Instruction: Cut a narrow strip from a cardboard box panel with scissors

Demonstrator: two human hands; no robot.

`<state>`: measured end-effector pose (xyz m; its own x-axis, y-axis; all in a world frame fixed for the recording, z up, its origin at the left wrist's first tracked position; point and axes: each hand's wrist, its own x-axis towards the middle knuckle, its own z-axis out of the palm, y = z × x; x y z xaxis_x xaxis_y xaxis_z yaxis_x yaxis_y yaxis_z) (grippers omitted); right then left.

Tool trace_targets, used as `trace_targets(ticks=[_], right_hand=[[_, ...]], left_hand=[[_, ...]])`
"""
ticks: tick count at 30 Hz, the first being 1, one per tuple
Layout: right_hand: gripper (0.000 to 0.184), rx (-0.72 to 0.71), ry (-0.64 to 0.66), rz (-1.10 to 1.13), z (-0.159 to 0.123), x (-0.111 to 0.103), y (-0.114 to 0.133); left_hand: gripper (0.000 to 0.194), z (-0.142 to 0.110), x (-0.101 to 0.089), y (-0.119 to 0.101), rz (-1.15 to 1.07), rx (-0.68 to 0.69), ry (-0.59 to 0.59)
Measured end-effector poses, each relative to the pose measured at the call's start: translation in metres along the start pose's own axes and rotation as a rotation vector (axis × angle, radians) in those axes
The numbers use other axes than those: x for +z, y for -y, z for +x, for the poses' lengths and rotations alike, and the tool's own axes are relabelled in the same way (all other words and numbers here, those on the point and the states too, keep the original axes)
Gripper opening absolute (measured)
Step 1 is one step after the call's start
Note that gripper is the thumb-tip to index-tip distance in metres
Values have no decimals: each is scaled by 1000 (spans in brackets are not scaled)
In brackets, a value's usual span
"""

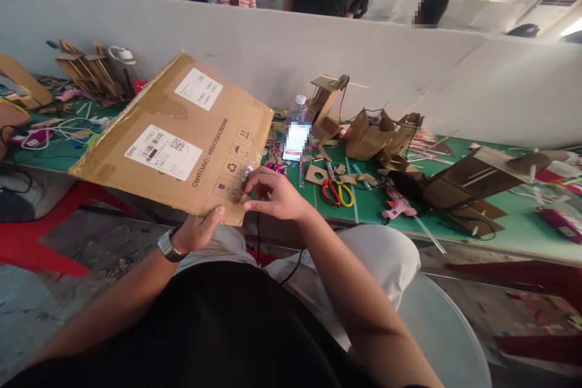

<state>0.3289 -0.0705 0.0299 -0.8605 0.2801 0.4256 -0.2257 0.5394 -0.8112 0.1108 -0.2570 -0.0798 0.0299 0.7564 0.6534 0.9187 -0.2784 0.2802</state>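
A flat piece of brown cardboard [200, 139], printed and bearing two white labels, is held up tilted above my lap. My left hand [200, 231] grips its lower edge, thumb on the printed face and the other fingers hidden underneath. At the lower right corner, clear packing tape [249, 174] looks wrinkled and partly lifted. My right hand [275, 194] is closed there with thumb and fingers curled in a pinch at the tape.
Red-and-yellow-handled scissors [337, 192] and a pink glue gun [398, 206] lie on the green table [373, 213]. Behind them stand a lit phone [296, 139], a bottle [297, 110] and several cardboard models [473, 188]. A white partition [254, 42] runs along the back, people beyond it.
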Motion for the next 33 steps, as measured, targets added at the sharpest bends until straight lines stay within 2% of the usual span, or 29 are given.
trace_targets(ticks=[4, 7, 9, 12, 15, 18, 21, 27, 30, 33], right_hand=[[37, 34, 13, 35, -1, 2, 1], [43, 100, 37, 162, -3, 7, 2], [53, 118, 51, 271, -4, 12, 3], [60, 106, 127, 361, -5, 17, 5], [54, 76, 139, 265, -5, 18, 7], [51, -7, 67, 93, -4, 16, 6], [44, -89, 15, 25, -3, 15, 2], [25, -98, -26, -66, -1, 15, -4], [20, -127, -91, -79, 0, 16, -5], [22, -69, -150, -92, 0, 18, -6]], left_hand=[[40, -4, 7, 4, 15, -8, -116], [35, -4, 8, 4, 3, -18, -166], [35, 0, 7, 1, -40, -84, -159], [41, 9, 3, -11, -183, -282, -119], [49, 18, 0, -24, -312, -444, -128], [50, 22, -2, -30, -347, -502, -147], [49, 21, -2, -30, -351, -505, -144], [50, 18, 1, -28, -265, -438, -118], [48, 15, 4, -26, -225, -421, -101], [46, 11, 7, -18, -147, -303, -66]])
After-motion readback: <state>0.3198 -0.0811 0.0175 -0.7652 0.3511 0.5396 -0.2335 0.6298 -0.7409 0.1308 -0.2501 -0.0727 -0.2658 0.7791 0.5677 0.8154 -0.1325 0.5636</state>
